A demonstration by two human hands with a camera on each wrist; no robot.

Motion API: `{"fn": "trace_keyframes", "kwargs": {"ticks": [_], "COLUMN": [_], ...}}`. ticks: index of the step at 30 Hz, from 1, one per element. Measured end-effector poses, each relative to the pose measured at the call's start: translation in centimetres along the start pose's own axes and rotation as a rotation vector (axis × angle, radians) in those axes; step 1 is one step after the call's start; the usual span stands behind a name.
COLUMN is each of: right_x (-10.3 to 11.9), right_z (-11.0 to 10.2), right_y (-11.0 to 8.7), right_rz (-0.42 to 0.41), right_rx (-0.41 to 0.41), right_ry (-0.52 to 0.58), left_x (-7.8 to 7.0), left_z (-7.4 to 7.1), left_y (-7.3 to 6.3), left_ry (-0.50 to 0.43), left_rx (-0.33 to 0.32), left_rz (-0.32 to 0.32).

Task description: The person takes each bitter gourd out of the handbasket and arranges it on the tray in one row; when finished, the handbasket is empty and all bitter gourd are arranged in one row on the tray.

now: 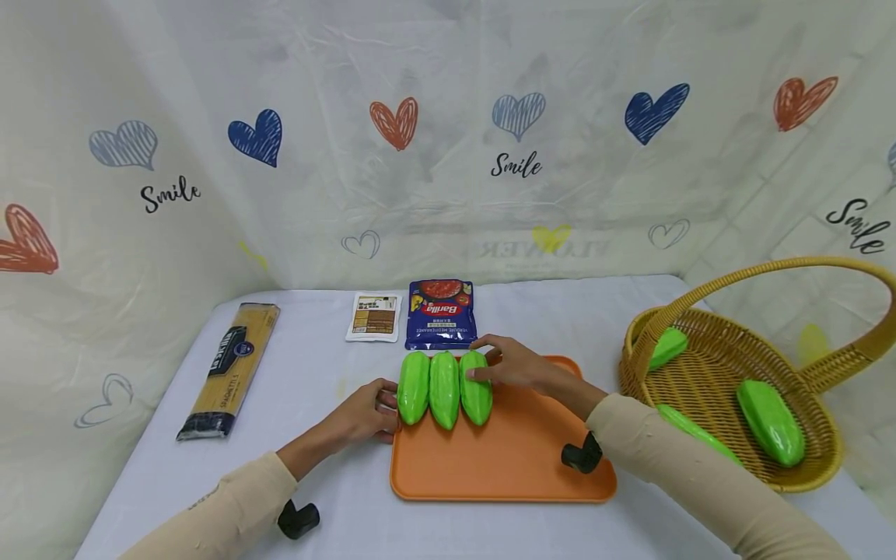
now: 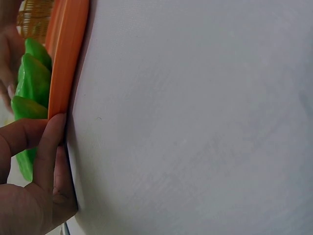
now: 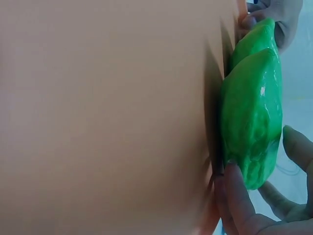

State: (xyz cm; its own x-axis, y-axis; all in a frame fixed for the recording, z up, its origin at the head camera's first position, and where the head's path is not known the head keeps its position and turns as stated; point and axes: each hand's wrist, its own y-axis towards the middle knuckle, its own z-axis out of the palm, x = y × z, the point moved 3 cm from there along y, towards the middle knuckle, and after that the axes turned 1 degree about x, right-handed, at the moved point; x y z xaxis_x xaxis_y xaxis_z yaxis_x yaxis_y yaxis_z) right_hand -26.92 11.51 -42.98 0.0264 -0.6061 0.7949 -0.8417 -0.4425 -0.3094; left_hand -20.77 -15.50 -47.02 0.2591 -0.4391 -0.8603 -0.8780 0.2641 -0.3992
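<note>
Three green, ridged gourds lie side by side on the upper left of an orange tray (image 1: 504, 467): a left gourd (image 1: 413, 389), a middle gourd (image 1: 444, 393) and a right gourd (image 1: 476, 397). My right hand (image 1: 514, 364) holds the right gourd around its far end, with fingers on both sides of it in the right wrist view. At the tray's left rim (image 2: 63, 63), my left hand (image 1: 367, 410) pinches the edge between thumb and finger, just beside the left gourd. The left hand's far fingers are partly hidden in the head view.
A yellow wicker basket (image 1: 735, 330) with a tall handle stands at the right, holding three more green gourds. Behind the tray lie a blue Barilla pouch (image 1: 441, 315) and a white packet (image 1: 374, 317). A spaghetti pack (image 1: 229, 372) lies at the left.
</note>
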Motion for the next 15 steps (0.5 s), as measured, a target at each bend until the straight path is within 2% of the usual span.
{"fn": "trace_keyframes", "kwargs": {"ticks": [15], "right_x": [-0.01], "right_z": [-0.49], "right_y": [-0.96], "right_rz": [0.016], "right_rx": [-0.012], "right_ry": [0.020], "left_x": [-0.08], "left_z": [0.04], "left_y": [0.09], "left_ry": [0.016], "left_rx": [-0.009], "left_rz": [-0.012]}}
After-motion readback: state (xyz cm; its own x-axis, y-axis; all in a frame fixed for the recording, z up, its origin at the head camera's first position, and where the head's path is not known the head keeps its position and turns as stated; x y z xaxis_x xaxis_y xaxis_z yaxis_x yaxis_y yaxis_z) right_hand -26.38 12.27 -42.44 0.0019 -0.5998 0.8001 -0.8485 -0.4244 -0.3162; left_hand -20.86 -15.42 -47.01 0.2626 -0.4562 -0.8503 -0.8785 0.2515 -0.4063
